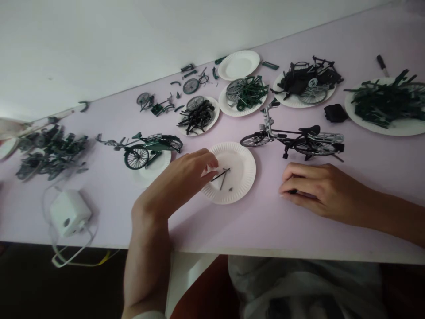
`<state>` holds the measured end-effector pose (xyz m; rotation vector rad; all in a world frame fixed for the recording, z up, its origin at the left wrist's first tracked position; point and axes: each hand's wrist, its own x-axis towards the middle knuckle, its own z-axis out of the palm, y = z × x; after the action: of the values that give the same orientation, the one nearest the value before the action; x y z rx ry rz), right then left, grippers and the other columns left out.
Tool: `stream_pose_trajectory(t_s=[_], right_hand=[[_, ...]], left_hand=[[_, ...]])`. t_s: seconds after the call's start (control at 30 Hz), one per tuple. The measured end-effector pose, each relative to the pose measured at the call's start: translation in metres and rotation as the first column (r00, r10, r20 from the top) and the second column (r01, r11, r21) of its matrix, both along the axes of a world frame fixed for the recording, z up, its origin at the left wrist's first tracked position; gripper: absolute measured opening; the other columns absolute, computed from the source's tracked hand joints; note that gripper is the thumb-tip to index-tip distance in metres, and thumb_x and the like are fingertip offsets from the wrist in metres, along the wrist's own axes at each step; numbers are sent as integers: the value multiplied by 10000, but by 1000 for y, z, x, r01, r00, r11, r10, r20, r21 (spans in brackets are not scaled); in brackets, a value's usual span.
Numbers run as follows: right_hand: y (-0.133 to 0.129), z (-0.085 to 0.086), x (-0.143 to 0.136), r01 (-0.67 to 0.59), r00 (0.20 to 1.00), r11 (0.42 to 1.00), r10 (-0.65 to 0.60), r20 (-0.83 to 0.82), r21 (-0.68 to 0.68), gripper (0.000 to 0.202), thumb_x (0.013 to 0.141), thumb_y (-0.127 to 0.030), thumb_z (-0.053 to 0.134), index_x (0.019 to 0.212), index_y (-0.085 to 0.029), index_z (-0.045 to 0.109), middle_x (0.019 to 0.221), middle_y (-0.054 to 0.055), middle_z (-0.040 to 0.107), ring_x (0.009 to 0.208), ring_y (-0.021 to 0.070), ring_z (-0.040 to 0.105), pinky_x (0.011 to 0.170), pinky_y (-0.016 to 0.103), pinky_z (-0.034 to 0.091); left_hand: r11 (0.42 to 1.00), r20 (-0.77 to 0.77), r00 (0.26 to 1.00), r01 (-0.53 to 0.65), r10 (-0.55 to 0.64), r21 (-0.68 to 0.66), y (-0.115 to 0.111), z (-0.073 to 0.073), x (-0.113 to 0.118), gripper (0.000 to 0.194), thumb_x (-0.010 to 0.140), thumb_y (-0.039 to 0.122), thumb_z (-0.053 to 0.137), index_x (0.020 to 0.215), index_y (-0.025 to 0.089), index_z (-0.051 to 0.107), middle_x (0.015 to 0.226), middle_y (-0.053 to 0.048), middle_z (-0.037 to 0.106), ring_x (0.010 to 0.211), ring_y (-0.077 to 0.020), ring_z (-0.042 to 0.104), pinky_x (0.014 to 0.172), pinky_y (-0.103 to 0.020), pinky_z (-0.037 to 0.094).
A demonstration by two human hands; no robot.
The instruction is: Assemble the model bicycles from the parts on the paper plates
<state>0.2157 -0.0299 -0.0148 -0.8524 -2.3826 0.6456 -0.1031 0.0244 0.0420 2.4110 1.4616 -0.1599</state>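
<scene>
My left hand reaches over the left rim of a white paper plate. Its thumb and fingers are curved and apart, close to a thin black rod. A grey rod and a tiny grey piece also lie on that plate. On the right, my right hand rests on the table, fingers closed round a small black part that is mostly hidden. Just beyond it a black model bicycle stands with silver handlebars and rear rack.
A green model bicycle sits over another plate on the left. Behind are plates of black parts, green parts and dark frames. A heaped plate, screwdriver, parts pile and white corded box lie around.
</scene>
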Motion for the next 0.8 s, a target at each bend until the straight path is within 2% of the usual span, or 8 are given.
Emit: stream_pose_trajectory(t_s=[0.17, 0.37, 0.47, 0.6, 0.8], right_hand=[[0, -1, 0, 0, 1000, 1000, 0, 23, -14, 183, 1065, -260, 556, 1003, -173, 705, 995, 20, 665, 763, 105, 639, 693, 268, 469], [1, -3, 1, -2, 1000, 1000, 2, 16, 16, 144, 1055, -236, 573, 1012, -178, 697, 1002, 15, 671, 751, 95, 633, 683, 259, 462], [1, -3, 0, -4, 1000, 1000, 4, 21, 18, 147, 1056, -233, 567, 1006, -177, 694, 993, 17, 672, 755, 102, 639, 684, 262, 460], [1, -2, 0, -9, 1000, 1000, 9, 14, 12, 161, 1059, -239, 561, 981, -171, 684, 989, 23, 670, 762, 107, 648, 689, 264, 462], [1, -1, -1, -5, 1000, 1000, 5, 19, 5, 173, 1056, -248, 561, 976, -167, 691, 985, 34, 676, 754, 116, 646, 681, 272, 462]], left_hand=[[997, 1, 998, -57, 58, -47, -2, 3, -6, 136, 1008, 303, 575, 994, 213, 676, 972, -40, 717, 839, -219, 661, 748, -353, 489], [1000, 25, 1000, 9, -9, -7, -3, 5, 3, 245, 1038, 254, 445, 963, 194, 671, 963, -51, 710, 818, -209, 657, 742, -354, 471], [998, 39, 998, 55, -56, 33, -6, 5, 9, 211, 1044, 313, 499, 1006, 199, 673, 979, -48, 701, 861, -219, 663, 745, -347, 465], [998, -3, 998, 56, -56, 30, -8, 1, 17, 200, 1043, 350, 549, 1032, 186, 663, 1030, -57, 687, 840, -211, 655, 715, -339, 455], [996, 15, 996, 88, -88, 11, -6, -3, 19, 139, 1020, 221, 536, 927, 189, 635, 944, -32, 674, 734, -173, 619, 638, -312, 429]])
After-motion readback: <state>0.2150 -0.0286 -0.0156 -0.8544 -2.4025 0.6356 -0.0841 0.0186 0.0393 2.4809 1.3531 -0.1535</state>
